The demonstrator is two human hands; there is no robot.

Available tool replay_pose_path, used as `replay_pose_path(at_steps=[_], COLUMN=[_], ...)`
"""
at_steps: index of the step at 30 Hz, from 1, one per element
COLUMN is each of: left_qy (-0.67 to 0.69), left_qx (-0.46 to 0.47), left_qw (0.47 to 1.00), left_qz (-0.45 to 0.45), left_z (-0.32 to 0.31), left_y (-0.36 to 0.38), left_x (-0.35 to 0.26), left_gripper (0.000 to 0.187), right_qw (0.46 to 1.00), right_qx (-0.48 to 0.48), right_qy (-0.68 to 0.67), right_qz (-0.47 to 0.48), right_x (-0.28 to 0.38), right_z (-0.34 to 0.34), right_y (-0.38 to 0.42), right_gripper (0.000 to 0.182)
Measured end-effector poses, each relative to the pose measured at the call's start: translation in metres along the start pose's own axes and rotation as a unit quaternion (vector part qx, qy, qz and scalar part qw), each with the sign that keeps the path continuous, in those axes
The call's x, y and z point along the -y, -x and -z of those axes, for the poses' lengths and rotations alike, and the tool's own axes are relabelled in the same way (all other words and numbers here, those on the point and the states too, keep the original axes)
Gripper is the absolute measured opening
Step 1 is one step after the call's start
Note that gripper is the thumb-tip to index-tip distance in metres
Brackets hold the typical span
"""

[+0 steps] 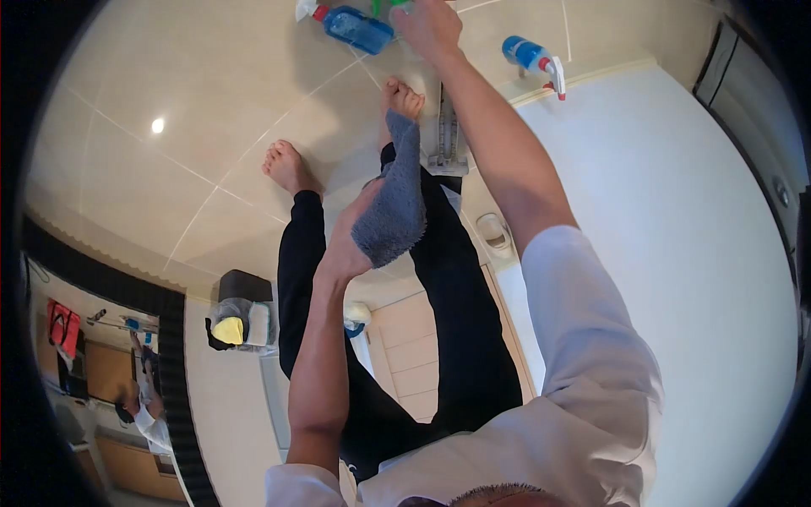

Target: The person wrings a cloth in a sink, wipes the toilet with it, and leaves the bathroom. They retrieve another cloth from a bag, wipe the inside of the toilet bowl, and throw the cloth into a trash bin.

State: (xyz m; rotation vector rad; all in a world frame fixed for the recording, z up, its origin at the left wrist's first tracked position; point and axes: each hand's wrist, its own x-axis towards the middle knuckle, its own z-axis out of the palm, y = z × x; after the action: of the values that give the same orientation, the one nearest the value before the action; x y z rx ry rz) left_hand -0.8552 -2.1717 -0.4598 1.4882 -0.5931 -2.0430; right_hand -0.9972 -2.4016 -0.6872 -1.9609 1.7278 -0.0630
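Observation:
A fuzzy grey cloth (393, 203) is gripped in my left hand (355, 215) in front of my legs, and its narrow end stretches up toward my right foot. My right arm reaches to the top edge of the view. There my right hand (429, 32) has its fingers curled around a bright green thing (399, 3), mostly cut off by the frame. Just left of that hand is a spray bottle (359, 30) of blue liquid with a white and red head. Farther right, a second blue spray bottle (525, 53) lies by the ledge.
My bare feet (285, 165) stand on beige tiles (194, 152). A long white panel (676, 253) fills the right side. At the left are a mirror (110, 372) and a dark box (245, 287) beside a bag with yellow contents (228, 330). A wooden door (405, 346) shows between my legs.

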Motion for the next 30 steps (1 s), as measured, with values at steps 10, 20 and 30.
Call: replay_pose_path(at_steps=[10, 20, 30], left_qy=[-0.077, -0.033, -0.025], left_qx=[-0.011, 0.0, 0.001], left_qw=[0.996, 0.999, 1.0], left_qz=[-0.037, -0.017, -0.012], left_z=[0.008, 0.002, 0.008], left_y=[0.002, -0.001, 0.005], left_x=[0.022, 0.029, 0.025], left_gripper=[0.075, 0.075, 0.079], right_qw=[0.971, 0.925, 0.869], right_qx=[0.188, -0.175, -0.284], right_qy=[0.108, -0.239, -0.252], right_qz=[-0.104, -0.239, -0.318], right_x=[0.031, -0.049, -0.113], right_z=[0.042, 0.099, 0.041], right_y=[0.0, 0.112, 0.091], right_gripper=[0.037, 0.042, 0.043])
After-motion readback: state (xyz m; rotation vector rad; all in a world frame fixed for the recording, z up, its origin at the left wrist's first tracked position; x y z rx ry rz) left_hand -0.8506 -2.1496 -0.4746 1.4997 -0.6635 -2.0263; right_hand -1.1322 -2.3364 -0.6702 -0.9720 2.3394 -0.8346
